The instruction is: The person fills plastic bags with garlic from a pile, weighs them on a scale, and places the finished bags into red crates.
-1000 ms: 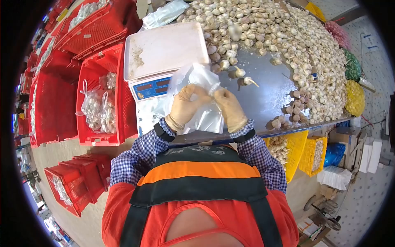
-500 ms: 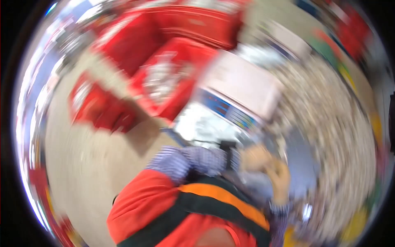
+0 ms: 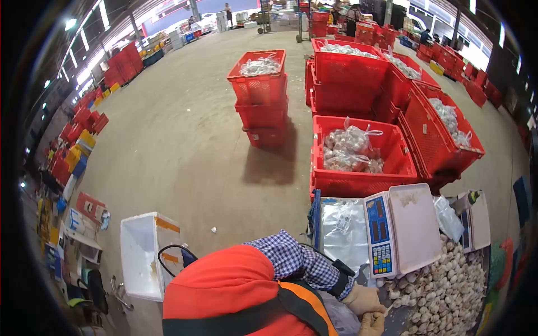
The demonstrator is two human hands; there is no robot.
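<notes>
My left hand point(image 3: 364, 299), in a checked sleeve with a black wrist strap, is closed at the lower right of the head view. Its fingers meet those of my right hand point(image 3: 372, 323), which shows only in part at the bottom edge. A clear plastic bag point(image 3: 341, 315) lies just under my left wrist, and both hands appear to pinch part of it; the grip itself is mostly hidden. Beside the hands a large heap of garlic bulbs point(image 3: 443, 288) spreads over the table. A digital scale point(image 3: 414, 224) with a bare pan stands beyond them.
Flat clear bags point(image 3: 343, 224) lie left of the scale. Past the table, a red crate point(image 3: 364, 180) holds bagged bulbs, with more filled crates behind. Another red crate stack point(image 3: 263, 120) stands on the floor. A white foam box point(image 3: 140, 252) is at left; a second scale point(image 3: 479, 221) at right.
The view has swung left and up from a blurred look down at the table, so the hands now sit lower in the picture. Both hands remain together beside the bag.
</notes>
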